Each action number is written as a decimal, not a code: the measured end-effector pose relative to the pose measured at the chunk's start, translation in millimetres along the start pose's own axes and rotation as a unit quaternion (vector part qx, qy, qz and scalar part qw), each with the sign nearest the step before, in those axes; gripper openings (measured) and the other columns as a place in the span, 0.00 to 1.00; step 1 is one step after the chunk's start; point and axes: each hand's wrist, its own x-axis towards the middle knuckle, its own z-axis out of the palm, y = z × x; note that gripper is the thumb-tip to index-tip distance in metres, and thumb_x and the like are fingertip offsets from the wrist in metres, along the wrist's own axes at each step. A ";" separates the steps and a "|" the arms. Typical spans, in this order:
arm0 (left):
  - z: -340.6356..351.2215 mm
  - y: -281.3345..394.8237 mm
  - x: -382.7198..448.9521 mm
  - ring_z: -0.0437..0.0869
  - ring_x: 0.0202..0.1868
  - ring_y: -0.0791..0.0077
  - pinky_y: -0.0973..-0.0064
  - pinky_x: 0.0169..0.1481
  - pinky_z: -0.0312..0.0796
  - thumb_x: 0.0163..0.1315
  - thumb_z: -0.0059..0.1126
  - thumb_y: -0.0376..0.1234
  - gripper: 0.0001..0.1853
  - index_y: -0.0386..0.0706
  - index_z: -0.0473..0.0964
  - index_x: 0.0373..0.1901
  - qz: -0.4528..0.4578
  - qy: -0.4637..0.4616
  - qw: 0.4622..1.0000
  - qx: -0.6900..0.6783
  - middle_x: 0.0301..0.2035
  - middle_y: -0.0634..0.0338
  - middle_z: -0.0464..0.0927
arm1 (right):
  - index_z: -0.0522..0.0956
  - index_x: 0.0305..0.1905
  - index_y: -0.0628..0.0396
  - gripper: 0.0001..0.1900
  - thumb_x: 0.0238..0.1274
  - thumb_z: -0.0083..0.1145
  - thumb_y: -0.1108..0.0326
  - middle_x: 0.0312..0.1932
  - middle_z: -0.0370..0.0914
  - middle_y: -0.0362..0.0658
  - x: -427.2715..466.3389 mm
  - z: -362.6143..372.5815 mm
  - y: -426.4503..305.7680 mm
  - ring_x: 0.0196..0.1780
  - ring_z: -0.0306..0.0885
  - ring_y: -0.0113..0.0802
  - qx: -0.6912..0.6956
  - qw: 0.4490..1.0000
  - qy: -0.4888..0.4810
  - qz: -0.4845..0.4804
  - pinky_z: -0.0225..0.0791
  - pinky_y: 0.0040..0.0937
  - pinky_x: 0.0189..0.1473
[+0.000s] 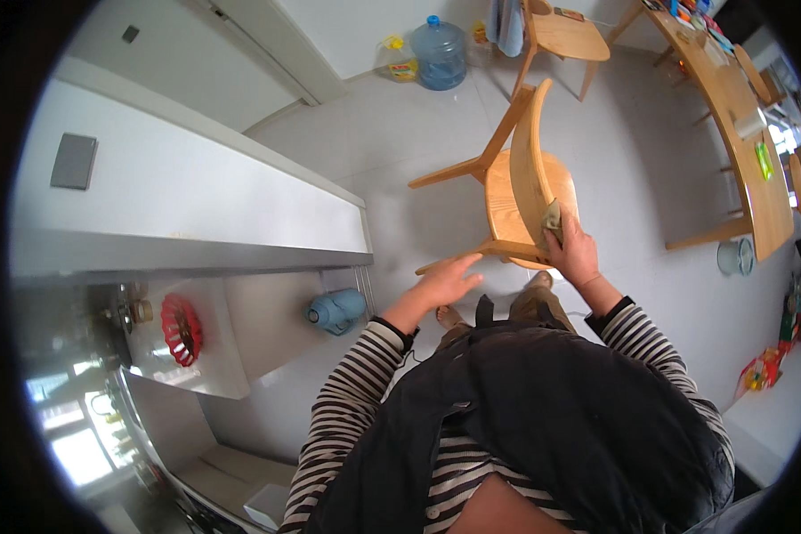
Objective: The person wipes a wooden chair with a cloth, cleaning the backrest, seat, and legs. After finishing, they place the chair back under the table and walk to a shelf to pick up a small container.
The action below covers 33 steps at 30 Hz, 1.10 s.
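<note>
A light wooden chair [500, 200] stands on the floor right before me, its curved backrest [528, 153] towards my right side. My right hand [576, 252] grips a small folded greenish-grey cloth [552, 219] and presses it to the near end of the backrest. By the chair's near rear leg [457, 252], my left hand [447, 280] has its fingers spread and holds nothing. Its fingertips lie close to the wood; whether they touch it, I cannot tell.
A second wooden chair [567, 37] with a blue towel [505, 27] and a large water bottle [439, 57] stand farther off. To the right is a long wooden table [721, 100]. A white wall [207, 173] is at left, with a blue kettle [337, 311] and red basket [181, 330] below it.
</note>
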 end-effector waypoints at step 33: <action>-214.5 64.2 292.3 0.73 0.63 0.59 0.43 0.76 0.50 0.47 0.73 0.36 0.19 0.47 0.75 0.41 0.432 -0.019 0.797 0.421 0.43 0.62 0.78 | 0.68 0.64 0.50 0.30 0.50 0.53 0.76 0.39 0.76 0.47 57.0 -11.9 -1.0 0.40 0.80 0.51 -0.017 0.991 -0.121 0.056 0.73 0.49 0.41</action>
